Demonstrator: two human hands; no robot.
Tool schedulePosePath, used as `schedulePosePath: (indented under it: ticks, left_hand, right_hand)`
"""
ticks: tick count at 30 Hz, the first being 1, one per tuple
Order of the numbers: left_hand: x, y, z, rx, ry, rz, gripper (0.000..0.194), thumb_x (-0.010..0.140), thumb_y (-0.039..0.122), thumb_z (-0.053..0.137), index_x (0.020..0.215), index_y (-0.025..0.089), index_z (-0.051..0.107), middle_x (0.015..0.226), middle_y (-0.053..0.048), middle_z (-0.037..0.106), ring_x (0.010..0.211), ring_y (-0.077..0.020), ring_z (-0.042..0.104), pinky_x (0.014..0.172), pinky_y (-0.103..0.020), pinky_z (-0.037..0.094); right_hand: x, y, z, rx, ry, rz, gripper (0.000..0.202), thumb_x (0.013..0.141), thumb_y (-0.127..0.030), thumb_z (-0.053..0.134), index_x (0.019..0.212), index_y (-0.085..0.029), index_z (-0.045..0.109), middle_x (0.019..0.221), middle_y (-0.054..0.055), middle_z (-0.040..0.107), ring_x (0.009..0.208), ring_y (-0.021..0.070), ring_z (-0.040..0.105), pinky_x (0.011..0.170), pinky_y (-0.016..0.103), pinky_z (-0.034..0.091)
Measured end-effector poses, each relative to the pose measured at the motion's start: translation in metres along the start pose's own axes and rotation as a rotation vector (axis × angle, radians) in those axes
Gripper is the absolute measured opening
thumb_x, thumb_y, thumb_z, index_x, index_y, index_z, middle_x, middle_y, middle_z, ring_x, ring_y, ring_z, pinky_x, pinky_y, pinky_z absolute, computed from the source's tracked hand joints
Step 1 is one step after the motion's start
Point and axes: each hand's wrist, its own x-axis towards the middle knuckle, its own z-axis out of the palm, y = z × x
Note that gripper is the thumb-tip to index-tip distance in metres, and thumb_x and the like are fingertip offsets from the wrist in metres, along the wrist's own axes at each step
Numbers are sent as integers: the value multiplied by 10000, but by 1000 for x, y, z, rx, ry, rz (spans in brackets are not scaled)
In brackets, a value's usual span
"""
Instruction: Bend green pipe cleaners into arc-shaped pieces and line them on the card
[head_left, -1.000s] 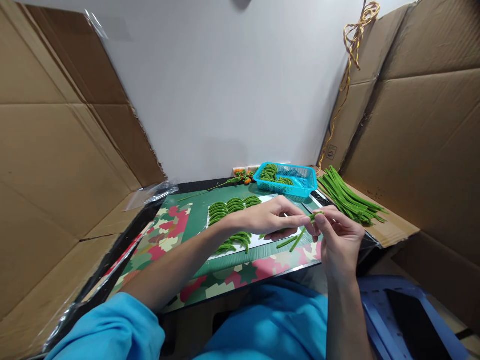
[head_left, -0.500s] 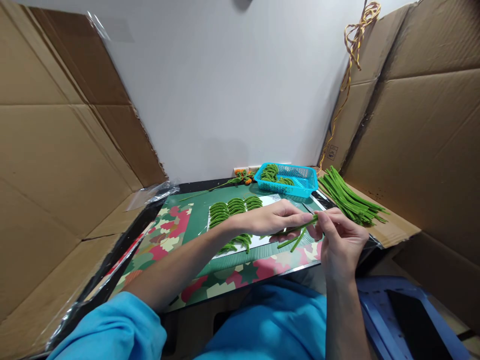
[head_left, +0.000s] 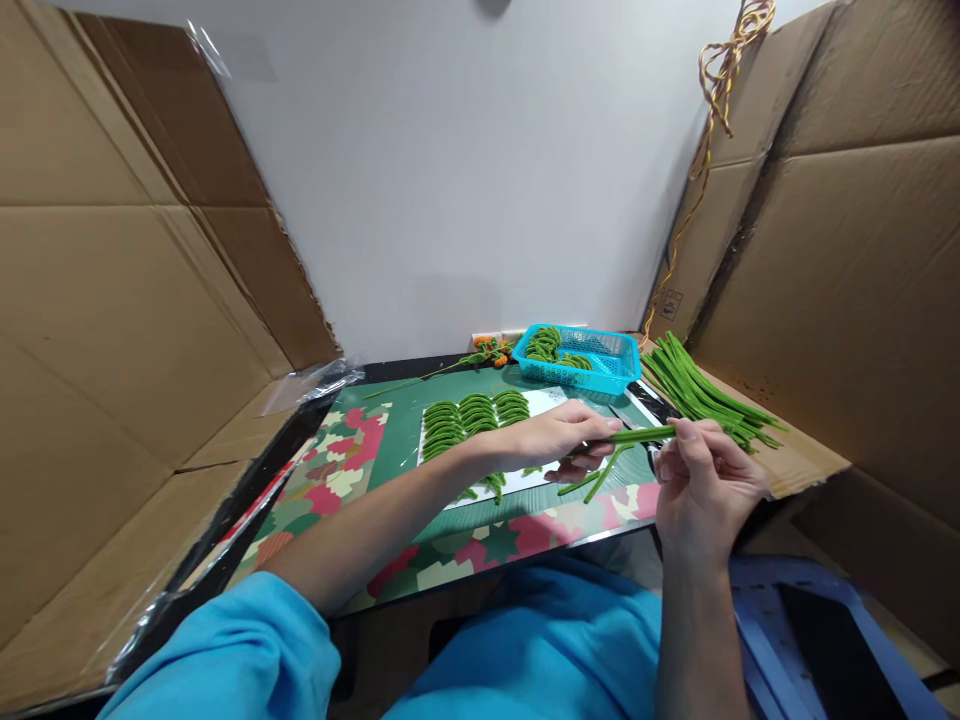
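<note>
Several green pipe cleaners (head_left: 643, 435) stretch between my two hands, side by side. My left hand (head_left: 566, 437) is closed around one end of them, palm down over the mat. Thumb and fingers of my right hand (head_left: 709, 475) pinch the other end, to the right. Below my left hand, short loose green pieces (head_left: 600, 482) lie on the green mat (head_left: 397, 420). Rows of curved green pieces (head_left: 442, 430) rest on a white sheet (head_left: 546, 400), partly hidden by my left forearm. A dark tool, perhaps scissors (head_left: 651, 455), shows partly beside my right hand.
A blue plastic basket (head_left: 619, 380) at the back holds curved green pieces. Right of it, a bundle of long pipe cleaners (head_left: 701, 395) lies on cardboard. An orange-flowered green stem (head_left: 491, 352) lies at the back. Cardboard walls (head_left: 840, 260) flank both sides; a blue stool (head_left: 780, 640) stands lower right.
My right hand has moved right, away from my left, so a longer stretch of the pipe cleaners shows between them. The view has shifted slightly.
</note>
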Motion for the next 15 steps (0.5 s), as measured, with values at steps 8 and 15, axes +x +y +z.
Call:
schedulePosePath:
  ticks: [8,15]
  left_hand:
    - [0,3,4,31,108,31,624,876,716,727,687,203,425,565,88,339,421,-53,312,400,-210,218]
    - [0,-1,-1,44,62,1,640,958,759,564,743,156,553,597,60,400,430,-49,285,405,-206,174]
  right_hand:
    - [-1,2,-1,-26,23,-42,218,820,-257,859,668,-181,723,607,-55,559,424,62,430,402,238,297]
    - [0,1,0,12,58,-31,225,802,-251,875,658,-175,720,596,-65,542,399,47,416,385,224,281]
